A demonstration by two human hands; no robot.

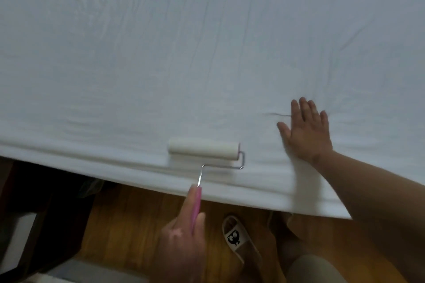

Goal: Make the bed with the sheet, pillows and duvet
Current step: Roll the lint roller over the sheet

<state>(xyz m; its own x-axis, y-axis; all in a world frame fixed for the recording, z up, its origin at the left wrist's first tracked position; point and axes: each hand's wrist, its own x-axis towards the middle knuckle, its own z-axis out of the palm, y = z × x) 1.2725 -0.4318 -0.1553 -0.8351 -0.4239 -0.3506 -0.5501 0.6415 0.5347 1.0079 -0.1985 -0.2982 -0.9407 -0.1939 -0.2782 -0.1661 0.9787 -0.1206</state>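
right hand [305, 132] flat on white fabric sheet [207, 53] | left hand [184, 234] gripping pink-handled white lint roller [203, 151] at near edge

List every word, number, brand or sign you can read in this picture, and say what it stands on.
No text can be read.
The slipper carries a black cartoon face, a picture rather than words; small marks under it are too blurred to read.
The sheet and the lint roller show no print.
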